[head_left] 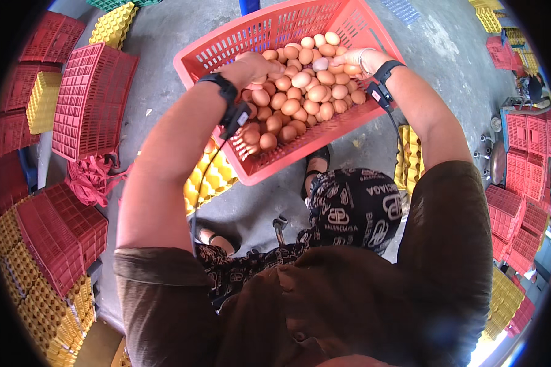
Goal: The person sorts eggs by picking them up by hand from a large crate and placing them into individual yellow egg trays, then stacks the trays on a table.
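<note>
A red slatted plastic crate (260,174) stands in front of me, tilted across the view, with a heap of brown eggs (294,110) in it. My left hand (251,68) reaches over the crate's left side, its fingers curled round an egg (259,80) at the heap's edge. At the right end of the heap, my right hand (356,60) is closed over eggs, one of them (352,69) showing below its fingers. A paler egg (320,63) lies beside its fingertips. How many eggs each hand holds is hidden.
Yellow egg trays (208,177) with some eggs sit under the crate's near left corner; another yellow tray stack (411,156) stands by my right arm. Red crates (92,101) and pink cloth (92,180) lie left. More red crates (526,165) are stacked right.
</note>
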Demonstrator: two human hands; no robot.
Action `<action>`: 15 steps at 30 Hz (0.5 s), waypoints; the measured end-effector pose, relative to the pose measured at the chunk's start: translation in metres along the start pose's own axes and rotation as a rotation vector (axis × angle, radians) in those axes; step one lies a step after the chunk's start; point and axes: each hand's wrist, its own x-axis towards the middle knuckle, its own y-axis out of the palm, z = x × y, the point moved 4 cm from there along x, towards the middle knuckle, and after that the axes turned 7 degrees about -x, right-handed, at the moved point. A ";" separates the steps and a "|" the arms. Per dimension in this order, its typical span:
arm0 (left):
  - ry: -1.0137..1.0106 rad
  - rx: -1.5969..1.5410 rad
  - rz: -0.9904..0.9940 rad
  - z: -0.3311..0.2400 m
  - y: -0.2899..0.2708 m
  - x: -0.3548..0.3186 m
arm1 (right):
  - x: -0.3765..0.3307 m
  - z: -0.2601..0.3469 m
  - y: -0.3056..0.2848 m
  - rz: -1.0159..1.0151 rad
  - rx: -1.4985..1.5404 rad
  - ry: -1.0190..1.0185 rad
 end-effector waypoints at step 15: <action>0.575 -0.243 -0.062 -0.020 -0.105 -0.153 | 0.011 0.057 0.018 0.056 -1.011 -0.432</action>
